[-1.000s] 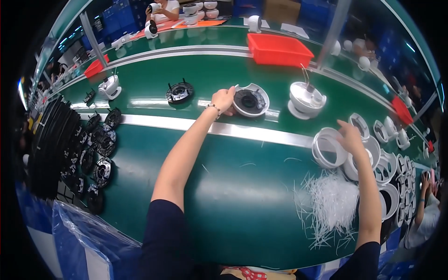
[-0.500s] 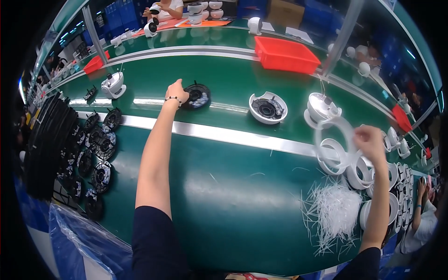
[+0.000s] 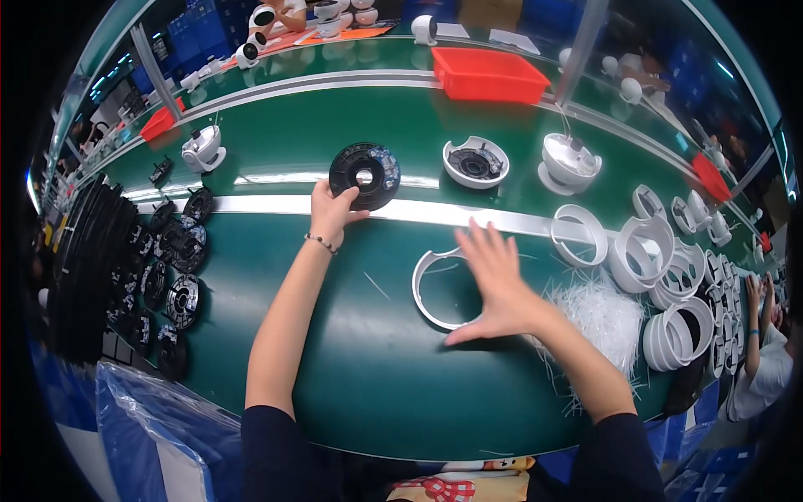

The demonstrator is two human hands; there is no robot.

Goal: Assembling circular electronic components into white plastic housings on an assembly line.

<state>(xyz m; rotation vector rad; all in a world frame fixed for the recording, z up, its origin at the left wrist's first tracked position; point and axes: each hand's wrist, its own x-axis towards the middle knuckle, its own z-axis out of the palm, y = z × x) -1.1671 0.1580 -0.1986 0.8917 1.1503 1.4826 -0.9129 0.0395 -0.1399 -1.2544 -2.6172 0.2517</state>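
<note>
My left hand (image 3: 332, 209) grips the lower edge of a round black plastic base (image 3: 341, 177), lifted and tilted, with a hole in its middle and circuit parts on its right side. A white plastic ring (image 3: 424, 294) lies on the green mat in front of me. Over the ring's right side my right hand (image 3: 499, 280) is spread wide, fingers apart, hiding part of it; the thumb is at its lower edge. Beyond, a white bowl-shaped housing (image 3: 449, 173) stands with a black disc (image 3: 475, 164) inside it.
White rings (image 3: 577, 236) and stacked white housings (image 3: 669, 339) crowd the right, beside a heap of thin clear strips (image 3: 598, 322). Several black bases (image 3: 184, 301) lie at left. White camera-like units (image 3: 570, 167) and a red tray (image 3: 489, 77) stand farther back.
My left hand has picked the black base up off the far surface and brought it nearer. My right hand has carried a white ring leftward onto the mat and opened.
</note>
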